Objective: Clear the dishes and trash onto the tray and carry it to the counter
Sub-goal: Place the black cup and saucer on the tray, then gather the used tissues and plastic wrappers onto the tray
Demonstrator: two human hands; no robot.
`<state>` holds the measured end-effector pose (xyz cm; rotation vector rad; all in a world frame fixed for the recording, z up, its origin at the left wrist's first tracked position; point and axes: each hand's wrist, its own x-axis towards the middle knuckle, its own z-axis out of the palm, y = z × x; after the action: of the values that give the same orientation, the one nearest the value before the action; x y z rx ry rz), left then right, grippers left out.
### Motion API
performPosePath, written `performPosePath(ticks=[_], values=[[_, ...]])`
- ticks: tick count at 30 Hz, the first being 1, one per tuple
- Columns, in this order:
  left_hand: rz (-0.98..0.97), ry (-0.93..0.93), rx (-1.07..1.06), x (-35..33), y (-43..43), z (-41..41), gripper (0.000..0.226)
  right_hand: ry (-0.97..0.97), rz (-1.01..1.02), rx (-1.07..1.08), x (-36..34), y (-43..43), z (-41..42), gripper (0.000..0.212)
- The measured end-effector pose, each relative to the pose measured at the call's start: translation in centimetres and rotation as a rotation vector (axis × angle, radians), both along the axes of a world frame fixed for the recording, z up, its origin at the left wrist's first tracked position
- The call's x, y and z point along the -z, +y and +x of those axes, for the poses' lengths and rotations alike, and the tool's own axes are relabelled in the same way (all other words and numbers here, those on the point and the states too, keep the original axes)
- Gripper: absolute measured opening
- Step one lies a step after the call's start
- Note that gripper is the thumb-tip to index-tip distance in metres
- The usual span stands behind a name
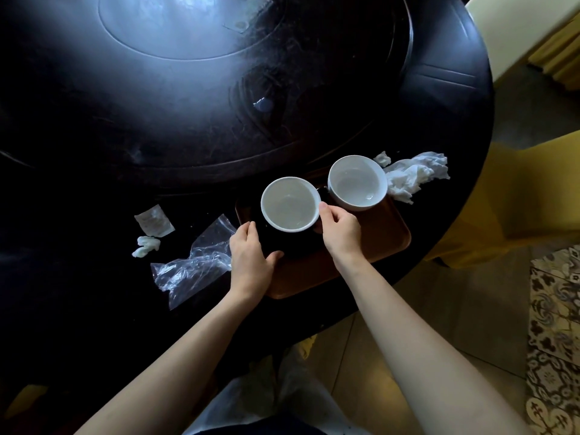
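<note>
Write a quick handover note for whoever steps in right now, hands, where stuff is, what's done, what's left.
Left hand: open, resting on the tray's near-left edge.
Right hand: fingers on the near bowl, placing or steadying it.
Done: both bowls, the near one and the far bowl, sit over the tray.
Left: crumpled napkin right of the tray; plastic bag, wrapper and tissue wad on the table to its left. Load them, then carry the tray to the counter.

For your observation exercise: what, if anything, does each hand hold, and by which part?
The right hand grips the nearer white bowl by its right rim. The left hand rests on the tray at its left edge; a true grip cannot be told.
</note>
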<state>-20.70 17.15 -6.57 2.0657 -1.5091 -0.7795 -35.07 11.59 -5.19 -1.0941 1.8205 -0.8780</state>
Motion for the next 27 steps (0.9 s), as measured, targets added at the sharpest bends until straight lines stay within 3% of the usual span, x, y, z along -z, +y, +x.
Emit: performPosePath(ticks=[7,14,20,27], values=[[0.029,-0.110,0.093,-0.5,0.7,-0.2,0.078,0.130,-0.018,-0.080,0.0,1.4,-3.3,0.018],[-0.012,-0.172,0.116,-0.5,4.3,-2.0,0.055,0.209,-0.108,-0.018,-1.4,1.7,-9.2,0.017],[0.014,-0.328,0.079,0.7,5.7,-5.6,0.061,0.389,-0.202,0.045,-1.5,-2.2,-15.7,0.032],[0.117,-0.383,-0.059,2.1,6.8,-8.8,0.069,0.635,-0.103,-0.220,-0.3,-8.3,-19.2,0.062]])
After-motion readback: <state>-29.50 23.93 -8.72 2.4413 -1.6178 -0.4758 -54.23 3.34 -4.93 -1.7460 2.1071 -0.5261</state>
